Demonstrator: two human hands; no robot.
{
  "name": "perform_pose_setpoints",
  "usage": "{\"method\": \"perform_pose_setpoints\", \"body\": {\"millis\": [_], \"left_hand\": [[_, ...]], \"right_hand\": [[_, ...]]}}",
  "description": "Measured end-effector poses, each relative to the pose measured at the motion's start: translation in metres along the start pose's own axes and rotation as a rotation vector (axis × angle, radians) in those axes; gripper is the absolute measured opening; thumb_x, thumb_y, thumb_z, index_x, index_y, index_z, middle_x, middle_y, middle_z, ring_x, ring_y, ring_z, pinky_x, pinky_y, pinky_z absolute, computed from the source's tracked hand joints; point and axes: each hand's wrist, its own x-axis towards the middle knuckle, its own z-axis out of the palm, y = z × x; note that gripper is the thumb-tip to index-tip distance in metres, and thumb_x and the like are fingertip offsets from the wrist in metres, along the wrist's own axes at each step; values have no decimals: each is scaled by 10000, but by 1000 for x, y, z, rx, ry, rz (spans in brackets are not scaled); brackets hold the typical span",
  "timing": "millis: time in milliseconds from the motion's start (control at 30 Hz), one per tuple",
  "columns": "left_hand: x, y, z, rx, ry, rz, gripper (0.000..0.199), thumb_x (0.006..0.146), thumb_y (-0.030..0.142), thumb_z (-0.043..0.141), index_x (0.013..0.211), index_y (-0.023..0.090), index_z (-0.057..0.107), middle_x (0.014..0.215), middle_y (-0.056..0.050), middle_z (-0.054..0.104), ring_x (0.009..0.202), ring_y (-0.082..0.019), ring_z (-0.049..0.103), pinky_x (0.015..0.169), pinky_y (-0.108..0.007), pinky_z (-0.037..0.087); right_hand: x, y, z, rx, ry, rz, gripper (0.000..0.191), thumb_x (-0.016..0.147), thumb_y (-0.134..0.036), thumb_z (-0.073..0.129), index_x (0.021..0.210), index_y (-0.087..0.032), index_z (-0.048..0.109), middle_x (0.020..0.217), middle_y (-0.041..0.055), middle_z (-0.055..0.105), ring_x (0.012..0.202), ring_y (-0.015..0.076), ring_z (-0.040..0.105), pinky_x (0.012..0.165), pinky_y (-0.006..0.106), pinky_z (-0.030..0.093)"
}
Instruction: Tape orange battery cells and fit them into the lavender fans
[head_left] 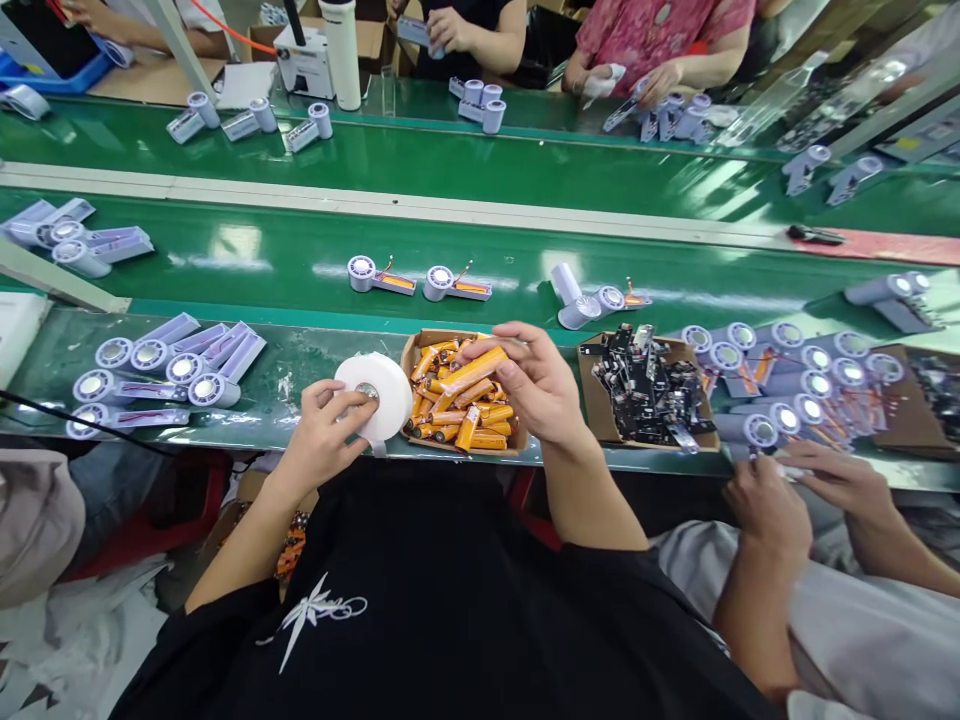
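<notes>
In my right hand [541, 385] is an orange battery cell [474, 372], pinched between thumb and fingers above a cardboard box [409, 352]. Loose orange batteries [472, 425] fill that box. My left hand [330, 425] grips a roll of white tape [386, 385] at the box's left side, with fingers at its core. A short tape end hangs at the roll's lower edge. Purple fan housings [382, 277] with orange cells in their handles lie on the green belt beyond the box.
Several purple housings [187, 365] lie at the left. A box of black parts [649, 385] stands right of the batteries. Further right, a co-worker's hands [776, 500] work beside more housings [817, 375]. Other people sit across the green conveyor [300, 240].
</notes>
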Motion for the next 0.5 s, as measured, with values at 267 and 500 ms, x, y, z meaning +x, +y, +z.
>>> {"method": "perform_pose_setpoints", "body": {"millis": [267,500], "left_hand": [[8,7,-10,157,-64,218,635,927,42,728,1474,361,686,1253,-20,806,1266,-287,627,1254,-545,546],[36,8,-11,117,-254,330,560,1022,97,620,1530,329,656,1289,-28,779,1333,-252,650,1328,-538,502]], "right_hand": [[2,-8,7,-279,-216,71,384,1016,-404,762,1383,-308,700,1266,58,855,1104,266,852,880,369,703],[27,-9,5,-610,-455,27,309,997,-267,756,1300,-243,812,1082,65,884,872,252,839,886,395,666]]}}
